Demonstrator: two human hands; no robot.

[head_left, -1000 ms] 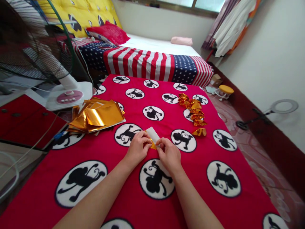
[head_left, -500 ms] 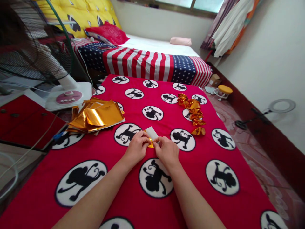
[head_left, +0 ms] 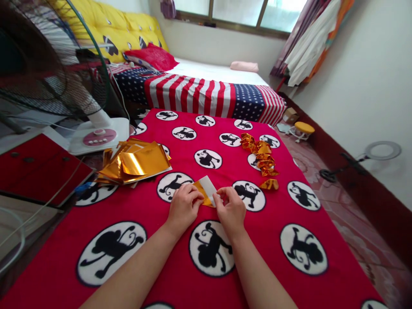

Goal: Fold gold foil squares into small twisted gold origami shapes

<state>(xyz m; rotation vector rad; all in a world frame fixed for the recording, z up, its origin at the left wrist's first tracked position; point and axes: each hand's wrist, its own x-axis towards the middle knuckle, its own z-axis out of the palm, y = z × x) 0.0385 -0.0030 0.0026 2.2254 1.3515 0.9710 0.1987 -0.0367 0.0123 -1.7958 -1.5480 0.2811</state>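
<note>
Between my hands, just above the red cloth (head_left: 254, 262), is a partly folded sheet of gold foil paper (head_left: 206, 189) with a white strip showing along it. My left hand (head_left: 185, 204) pinches its left edge with thumb and fingers. At its right edge, my right hand (head_left: 230, 208) is closed on the paper in a pinch. A loose pile of flat gold foil sheets (head_left: 138, 163) lies to the left. Over to the right, several folded gold foil pieces (head_left: 265, 161) sit in a row, with one piece (head_left: 269, 184) nearest me.
An electric fan (head_left: 99, 133) stands left of the cloth, beside a red-fronted cabinet (head_left: 38, 167). A bed with a flag-pattern cover (head_left: 189, 92) is at the far side. On the right floor are a yellow stool (head_left: 304, 127) and a ring-light stand (head_left: 383, 150).
My hands have moved slightly apart, so more of the foil paper's gold and white surface shows between them. The whole view has tilted up a little.
</note>
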